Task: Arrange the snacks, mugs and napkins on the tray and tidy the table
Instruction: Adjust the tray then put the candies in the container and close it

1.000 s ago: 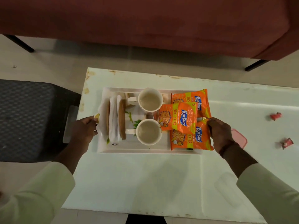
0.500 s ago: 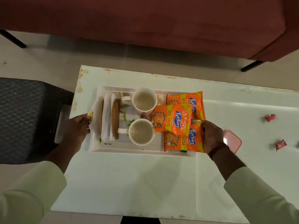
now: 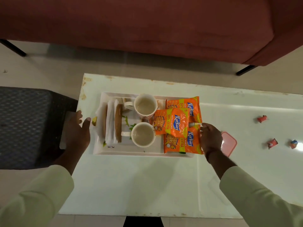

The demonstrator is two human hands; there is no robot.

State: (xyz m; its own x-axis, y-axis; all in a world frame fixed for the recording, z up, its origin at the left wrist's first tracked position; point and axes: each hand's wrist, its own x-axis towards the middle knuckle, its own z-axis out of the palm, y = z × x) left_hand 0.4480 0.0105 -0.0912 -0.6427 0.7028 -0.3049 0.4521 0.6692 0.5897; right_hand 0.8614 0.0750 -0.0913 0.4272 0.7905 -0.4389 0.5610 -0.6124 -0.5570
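A white tray point(image 3: 127, 153) lies on the left part of the white table point(image 3: 131, 185). On it stand two empty white mugs point(image 3: 145, 105) point(image 3: 142, 134), white napkins point(image 3: 109, 122) upright in a brown wooden holder point(image 3: 118, 122), and three orange snack packets point(image 3: 172, 122) overlapping at its right end. My left hand point(image 3: 77, 130) is at the tray's left rim, fingers spread and thumb just touching the edge. Over the right rim, my right hand point(image 3: 210, 139) has its fingers curled on the tray beside the packets.
A pink lid point(image 3: 228, 143) lies partly under my right wrist. Three crumpled sweet wrappers point(image 3: 262, 118) point(image 3: 272, 143) point(image 3: 293, 143) lie at the far right. A dark woven seat point(image 3: 24, 125) stands left of the table, and a maroon sofa point(image 3: 147, 22) behind it.
My left hand has opened, its grip on the tray's left rim loosened. The right hand stays on the right rim. The tray and its load keep their arrangement.
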